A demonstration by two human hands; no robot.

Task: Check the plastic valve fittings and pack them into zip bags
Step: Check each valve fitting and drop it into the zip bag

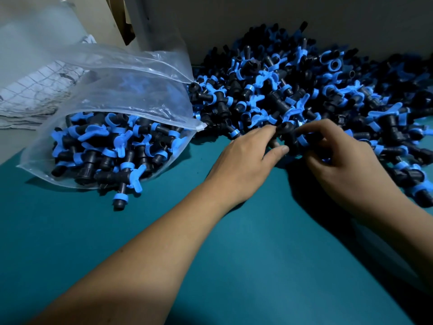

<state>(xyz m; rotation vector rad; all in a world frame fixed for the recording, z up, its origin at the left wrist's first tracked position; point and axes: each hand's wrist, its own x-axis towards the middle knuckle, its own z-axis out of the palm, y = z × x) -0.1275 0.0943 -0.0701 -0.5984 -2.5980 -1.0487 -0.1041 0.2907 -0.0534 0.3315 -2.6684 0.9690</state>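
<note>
A big heap of black valve fittings with blue handles and rings [293,90] fills the back right of the teal table. Both hands meet at its front edge on one black fitting [288,137]. My left hand [248,158] pinches its left end between thumb and fingers. My right hand [337,156] grips its right side, fingers curled round the blue ring. To the left lies a clear zip bag [131,90], mouth open toward the heap and partly filled with several fittings. One fitting [121,195] pokes out under the bag's front edge.
The teal table top [234,254] stretches toward me under both forearms. Crumpled grey sheeting with a grid print [35,85] lies at the back left. A pale wall [234,19] stands behind the heap.
</note>
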